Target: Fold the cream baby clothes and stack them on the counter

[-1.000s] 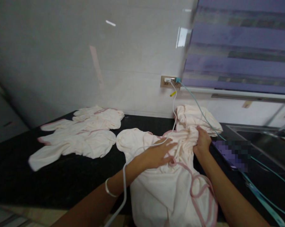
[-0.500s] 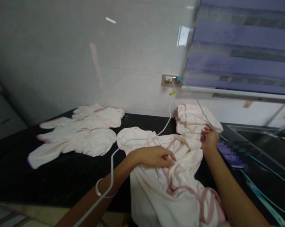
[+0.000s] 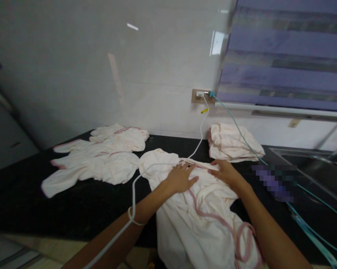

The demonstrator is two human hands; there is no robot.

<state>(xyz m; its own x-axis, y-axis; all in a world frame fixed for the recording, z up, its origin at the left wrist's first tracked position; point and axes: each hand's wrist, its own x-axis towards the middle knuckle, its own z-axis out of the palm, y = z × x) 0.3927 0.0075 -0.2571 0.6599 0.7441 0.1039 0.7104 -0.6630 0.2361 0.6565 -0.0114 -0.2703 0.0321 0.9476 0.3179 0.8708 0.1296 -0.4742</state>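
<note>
A cream cloth piece with pink trim [image 3: 185,220] lies rumpled on the black counter, its lower part hanging over the front edge. My left hand [image 3: 181,178] rests flat on its upper part with the fingers spread, beneath a white cable. At the cloth's upper right edge is my right hand [image 3: 225,173], thumb and fingers apart, touching the fabric. A rounded end of the cloth [image 3: 158,160] reaches out to the left. Whether the cloth is a garment or a towel, I cannot tell.
Several similar cream pieces [image 3: 101,160] lie overlapped at the left. A folded stack [image 3: 232,142] stands against the wall at the right. The white cable [image 3: 133,186] and a teal cable [image 3: 238,129] run from a wall socket [image 3: 197,96]. A sink [image 3: 311,164] is at far right.
My right hand has moved left and nearer, from beside the folded stack to the cloth's upper edge. My left hand has shifted up and its fingers have spread. The cloth's upper part lies flatter.
</note>
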